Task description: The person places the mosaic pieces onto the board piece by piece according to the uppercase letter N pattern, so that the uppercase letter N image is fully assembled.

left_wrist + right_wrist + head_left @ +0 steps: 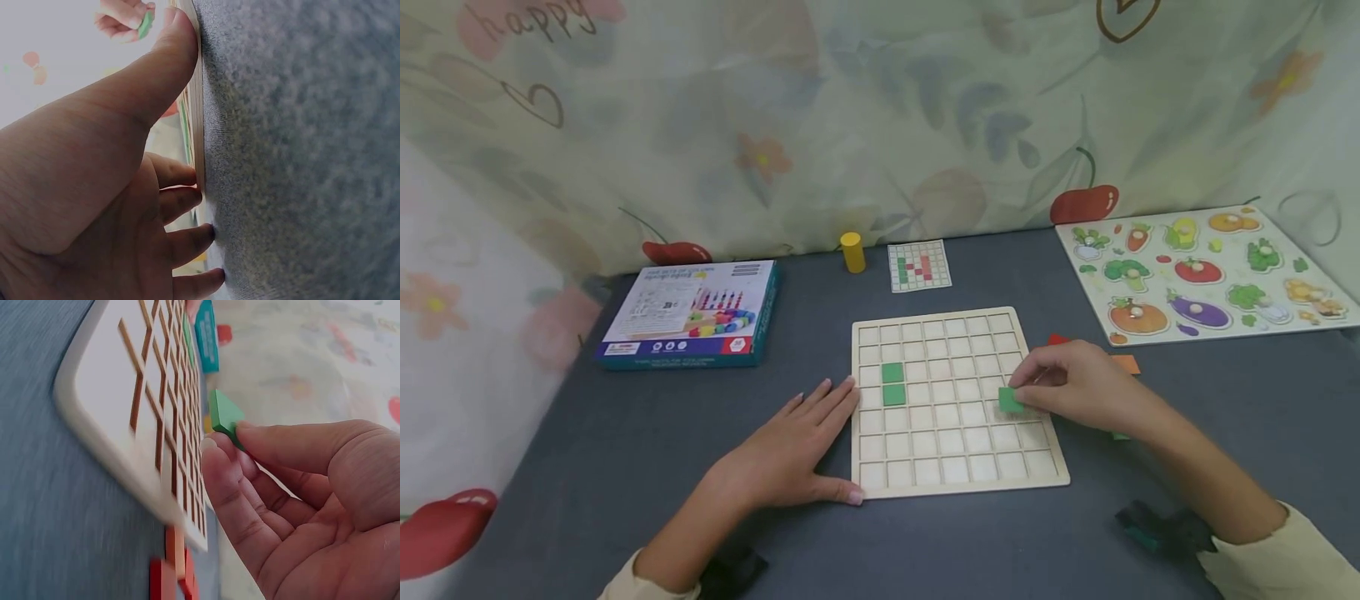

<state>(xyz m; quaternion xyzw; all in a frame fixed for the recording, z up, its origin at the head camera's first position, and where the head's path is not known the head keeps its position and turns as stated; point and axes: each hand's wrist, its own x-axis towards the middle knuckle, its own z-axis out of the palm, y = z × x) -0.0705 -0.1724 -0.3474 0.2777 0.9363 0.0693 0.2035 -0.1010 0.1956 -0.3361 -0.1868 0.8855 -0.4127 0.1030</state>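
A light wooden grid board lies in the middle of the table. Two green square tiles sit one above the other in cells toward its left side. Between thumb and fingers, my right hand pinches another green tile over the right part of the board; the right wrist view shows this tile tilted in the fingertips. My left hand rests spread at the board's left edge, its thumb by the near corner. In the left wrist view, the thumb and fingertips meet the board's side.
Red and orange tiles lie right of the board, partly behind my right hand. Behind the board are a small pattern card and a yellow cylinder. A boxed set stands left, a vegetable puzzle board back right.
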